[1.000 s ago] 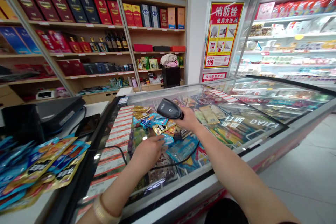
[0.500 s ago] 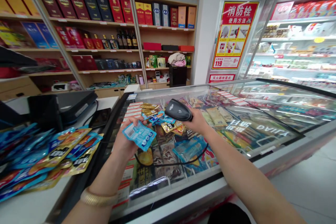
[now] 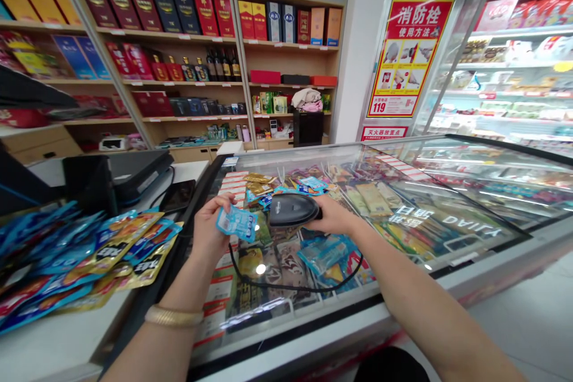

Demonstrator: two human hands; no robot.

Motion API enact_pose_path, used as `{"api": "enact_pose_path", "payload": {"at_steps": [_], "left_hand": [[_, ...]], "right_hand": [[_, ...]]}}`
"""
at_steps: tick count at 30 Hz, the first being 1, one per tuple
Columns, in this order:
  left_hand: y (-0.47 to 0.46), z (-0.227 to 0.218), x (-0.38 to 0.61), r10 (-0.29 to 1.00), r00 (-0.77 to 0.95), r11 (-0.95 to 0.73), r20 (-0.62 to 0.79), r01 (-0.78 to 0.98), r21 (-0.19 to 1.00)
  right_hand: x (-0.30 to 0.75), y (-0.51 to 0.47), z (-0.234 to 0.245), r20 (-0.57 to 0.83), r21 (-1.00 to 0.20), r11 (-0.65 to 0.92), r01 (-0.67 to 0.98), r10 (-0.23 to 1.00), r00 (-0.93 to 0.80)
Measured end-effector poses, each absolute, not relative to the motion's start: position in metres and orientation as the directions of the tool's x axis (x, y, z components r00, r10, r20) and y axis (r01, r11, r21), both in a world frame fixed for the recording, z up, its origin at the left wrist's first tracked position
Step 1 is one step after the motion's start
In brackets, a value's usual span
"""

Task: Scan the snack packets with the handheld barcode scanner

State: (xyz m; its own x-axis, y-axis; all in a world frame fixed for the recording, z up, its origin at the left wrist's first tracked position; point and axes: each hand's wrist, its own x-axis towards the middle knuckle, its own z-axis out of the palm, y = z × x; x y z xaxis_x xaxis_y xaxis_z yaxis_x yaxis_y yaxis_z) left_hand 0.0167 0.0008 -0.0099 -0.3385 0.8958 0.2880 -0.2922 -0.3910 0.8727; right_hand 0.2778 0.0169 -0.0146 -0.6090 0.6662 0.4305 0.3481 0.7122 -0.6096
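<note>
My left hand [image 3: 211, 228] pinches the edge of a small blue snack packet [image 3: 238, 224], its printed back turned up toward me. My right hand [image 3: 331, 215] is wrapped round the handle of a black barcode scanner [image 3: 293, 209]. The scanner's head points left, a short way from the packet. A black cable [image 3: 295, 289] loops below over the glass. Behind the scanner, several blue and gold packets [image 3: 259, 182] lie on the glass top of a chest freezer [image 3: 340, 158]; the scanner hides some of them.
At left, a heap of blue and gold snack packets [image 3: 98, 250] covers part of the white counter [image 3: 76, 349]. A phone [image 3: 179, 196] lies near the freezer's black edge. Shelves of boxed bottles [image 3: 174, 9] stand behind, and a lit display cooler [image 3: 514, 83] is at right.
The scanner has swung left and level, closer to the packet. My left hand has tilted the packet. The view has shifted slightly left.
</note>
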Motion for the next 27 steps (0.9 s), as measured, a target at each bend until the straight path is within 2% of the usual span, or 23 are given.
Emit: {"api": "enact_pose_path", "payload": {"at_steps": [5,9,20,27], "left_hand": [[-0.0012,-0.0116,0.0197,0.853,-0.317,-0.472,0.415,-0.129,0.872],[-0.0026,-0.012,0.0201,0.836,-0.296,-0.496,0.462,-0.045,0.867],[-0.0022,-0.0133,0.0206,0.856,-0.286,-0.475,0.43,-0.105,0.874],[-0.0024,-0.0143,0.0206,0.863,-0.285,-0.453,0.416,-0.074,0.889]], "right_hand": [[0.2777,0.0144,-0.0117,0.393,-0.66,0.679,0.321,0.677,-0.623],[0.2766,0.0118,-0.0088,0.35,-0.685,0.654,0.323,0.683,-0.642],[0.2745,0.0122,-0.01,0.313,-0.723,0.621,0.301,0.684,-0.659],[0.2746,0.0111,-0.009,0.33,-0.727,0.624,0.286,0.683,-0.651]]}}
